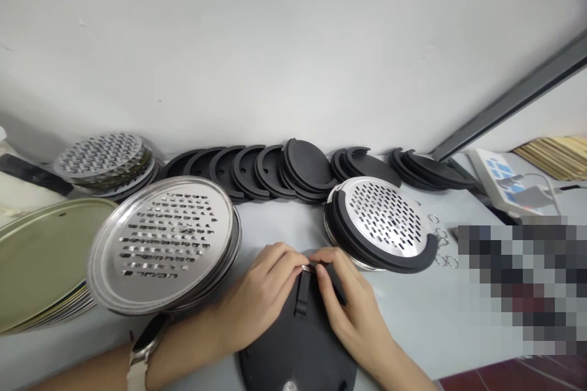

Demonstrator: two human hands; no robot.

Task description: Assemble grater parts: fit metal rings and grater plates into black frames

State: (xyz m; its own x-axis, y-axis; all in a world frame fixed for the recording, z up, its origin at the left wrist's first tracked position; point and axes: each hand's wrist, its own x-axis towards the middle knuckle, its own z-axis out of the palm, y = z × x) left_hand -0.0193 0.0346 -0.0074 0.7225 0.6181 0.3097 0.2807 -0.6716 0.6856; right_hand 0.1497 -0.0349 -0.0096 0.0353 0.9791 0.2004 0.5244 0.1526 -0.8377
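Observation:
A black round lid (298, 348) lies on the white table in front of me, with a black strap or tab (302, 299) rising from its far edge. My left hand (263, 296) and my right hand (351, 311) meet at that edge. Both pinch a small metal ring (309, 268) at the top of the tab, fingers closed around it. A watch sits on my left wrist (144, 348).
A stack of perforated steel grater discs (165, 241) stands at left, beside gold-coloured discs (41, 263). A finished stack with black rims (383, 223) sits at right. Black rubber rims (275, 171) line the wall. Loose metal rings (443, 247) lie at right.

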